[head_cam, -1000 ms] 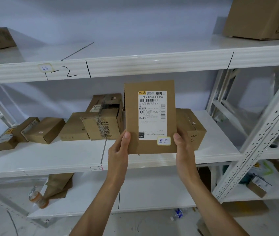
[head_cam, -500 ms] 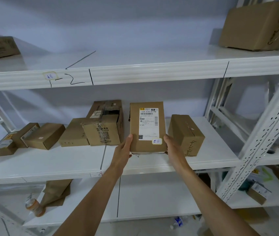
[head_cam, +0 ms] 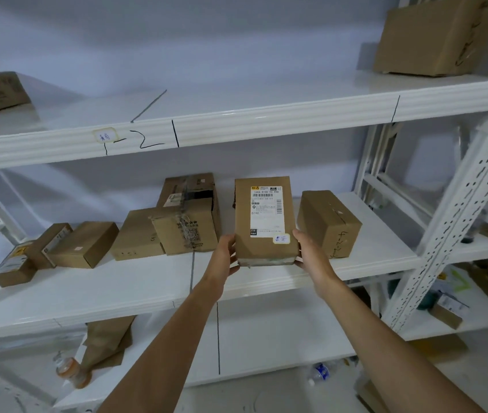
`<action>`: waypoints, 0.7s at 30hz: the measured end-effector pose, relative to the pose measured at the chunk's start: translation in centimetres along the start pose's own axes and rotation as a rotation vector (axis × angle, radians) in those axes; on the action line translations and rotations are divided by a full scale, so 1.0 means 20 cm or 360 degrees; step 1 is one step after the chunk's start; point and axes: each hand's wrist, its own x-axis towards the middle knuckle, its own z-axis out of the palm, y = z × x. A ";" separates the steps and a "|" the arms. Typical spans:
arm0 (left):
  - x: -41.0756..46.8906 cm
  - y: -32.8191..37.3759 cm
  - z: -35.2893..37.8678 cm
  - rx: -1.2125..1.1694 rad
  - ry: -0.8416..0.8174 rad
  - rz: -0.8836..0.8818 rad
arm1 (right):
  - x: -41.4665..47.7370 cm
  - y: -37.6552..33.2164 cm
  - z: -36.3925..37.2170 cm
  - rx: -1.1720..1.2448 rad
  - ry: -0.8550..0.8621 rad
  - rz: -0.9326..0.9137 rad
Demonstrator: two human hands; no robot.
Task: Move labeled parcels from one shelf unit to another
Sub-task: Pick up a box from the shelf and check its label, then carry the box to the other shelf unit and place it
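1. While both hands grip it, the labeled parcel [head_cam: 263, 219] sits at the middle shelf [head_cam: 135, 281], label side facing the camera. It stands between the taped box [head_cam: 184, 231] on its left and the plain box [head_cam: 327, 223] on its right. Only one view, the head camera.
2. Left hand [head_cam: 223, 256] is curled on the parcel's lower left edge, thumb on the front face. Right hand [head_cam: 311, 253] is curled on the lower right edge. Both closed on the parcel, neither holding anything else.
3. Parcel's bottom edge looks at or just above the shelf board; cannot tell if it is fully resting.
4. Step in hand, as judged: setting the parcel down in the gap between the two boxes.
5. To do it well: keep the parcel upright and square, lower until the base is flat on the shelf, push it back slightly so it clears the front lip.
6. Watch the sides: the gap is narrow and the plain box is just beside the right hand, so slide the fingers out downward and toward the front, not sideways.
7. Keep the label facing out so it stays readable.
8. Release both hands together; a tall, thin parcel may tip if one side lets go first.
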 end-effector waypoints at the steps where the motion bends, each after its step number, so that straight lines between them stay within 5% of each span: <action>1: 0.00 0.00 -0.02 0.0009 -0.0014 0.0003 | -0.02 -0.01 0.01 0.0031 0.0007 0.0024; 11: -0.04 -0.03 -0.09 0.0013 -0.0119 0.0040 | -0.23 -0.02 0.11 0.0135 0.0325 -0.0088; 21: -0.26 0.03 -0.13 0.0035 -0.0013 0.0210 | -0.45 -0.06 0.17 -0.0027 0.0306 -0.0421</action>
